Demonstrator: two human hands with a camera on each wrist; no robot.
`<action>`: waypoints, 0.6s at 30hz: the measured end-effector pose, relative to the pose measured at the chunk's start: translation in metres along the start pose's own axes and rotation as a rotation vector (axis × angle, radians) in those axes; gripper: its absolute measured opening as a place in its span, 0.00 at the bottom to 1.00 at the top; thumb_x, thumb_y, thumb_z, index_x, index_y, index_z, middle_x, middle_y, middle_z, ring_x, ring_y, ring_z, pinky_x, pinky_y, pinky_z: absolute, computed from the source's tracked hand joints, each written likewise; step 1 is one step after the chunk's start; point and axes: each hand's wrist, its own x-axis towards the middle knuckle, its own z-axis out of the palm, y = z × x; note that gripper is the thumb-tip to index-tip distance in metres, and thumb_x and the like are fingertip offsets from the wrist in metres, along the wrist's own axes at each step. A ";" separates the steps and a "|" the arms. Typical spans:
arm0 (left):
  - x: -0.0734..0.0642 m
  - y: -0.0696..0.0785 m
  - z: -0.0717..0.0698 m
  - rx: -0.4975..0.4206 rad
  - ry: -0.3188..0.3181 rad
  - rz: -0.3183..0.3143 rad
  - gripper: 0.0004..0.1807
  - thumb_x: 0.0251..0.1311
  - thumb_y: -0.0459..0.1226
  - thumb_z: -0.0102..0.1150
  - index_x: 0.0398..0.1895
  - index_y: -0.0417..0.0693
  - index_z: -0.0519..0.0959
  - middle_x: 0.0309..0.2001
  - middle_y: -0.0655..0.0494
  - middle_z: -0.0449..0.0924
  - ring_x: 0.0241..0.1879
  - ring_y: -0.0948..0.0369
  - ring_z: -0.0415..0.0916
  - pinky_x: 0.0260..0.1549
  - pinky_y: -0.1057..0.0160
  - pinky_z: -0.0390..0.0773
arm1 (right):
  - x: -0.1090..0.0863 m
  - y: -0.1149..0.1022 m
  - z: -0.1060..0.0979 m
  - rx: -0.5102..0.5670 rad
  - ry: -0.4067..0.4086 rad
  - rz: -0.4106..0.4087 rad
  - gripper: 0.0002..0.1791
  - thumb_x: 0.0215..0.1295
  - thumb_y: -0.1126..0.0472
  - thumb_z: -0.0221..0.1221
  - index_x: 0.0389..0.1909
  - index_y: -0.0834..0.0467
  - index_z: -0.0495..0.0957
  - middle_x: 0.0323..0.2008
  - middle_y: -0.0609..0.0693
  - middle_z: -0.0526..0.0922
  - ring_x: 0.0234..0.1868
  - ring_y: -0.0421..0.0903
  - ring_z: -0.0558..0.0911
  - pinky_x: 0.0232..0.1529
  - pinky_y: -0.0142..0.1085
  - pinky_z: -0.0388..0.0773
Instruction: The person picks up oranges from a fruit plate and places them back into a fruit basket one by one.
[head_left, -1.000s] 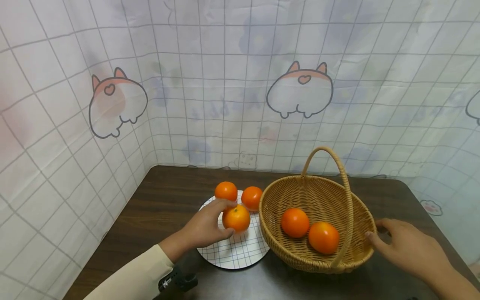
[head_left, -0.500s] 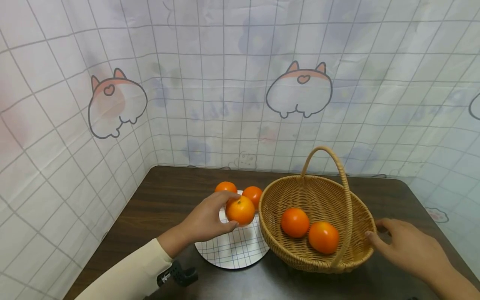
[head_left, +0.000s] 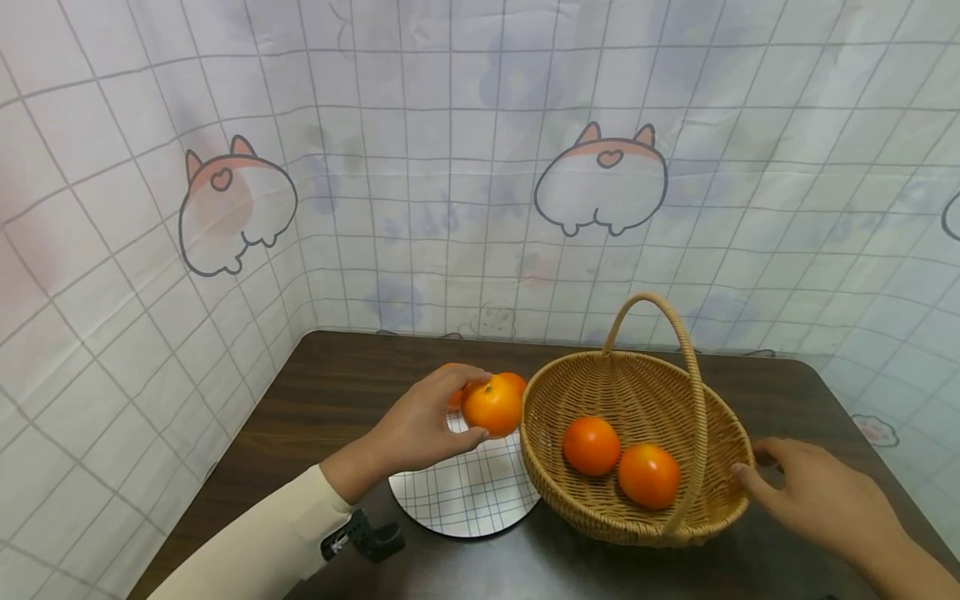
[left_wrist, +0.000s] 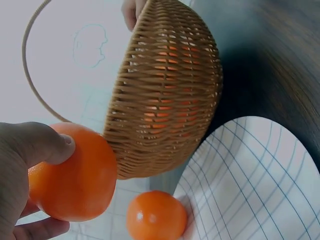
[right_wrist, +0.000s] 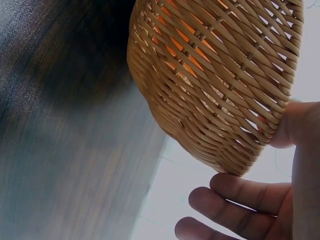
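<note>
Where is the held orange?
In the head view, the held orange is left of centre-right, in the left hand, just left of the basket.

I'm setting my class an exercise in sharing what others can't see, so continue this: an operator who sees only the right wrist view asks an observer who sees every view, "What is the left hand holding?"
Observer: The left hand holds an orange fruit between thumb and fingers.
Operator: I glimpse orange through the weave of the basket. What is inside?
Observer: Two fruits show inside it in the head view.
Operator: What lies beside the basket, away from my side?
Observer: A round white plate with a grid pattern, on its left in the head view.
</note>
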 end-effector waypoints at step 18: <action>0.012 0.021 -0.001 -0.004 0.000 0.048 0.33 0.54 0.39 0.78 0.64 0.49 0.75 0.65 0.57 0.73 0.63 0.59 0.71 0.59 0.56 0.76 | 0.000 0.000 0.000 -0.005 0.003 -0.001 0.36 0.70 0.31 0.55 0.52 0.62 0.82 0.43 0.60 0.86 0.40 0.60 0.84 0.24 0.56 0.79</action>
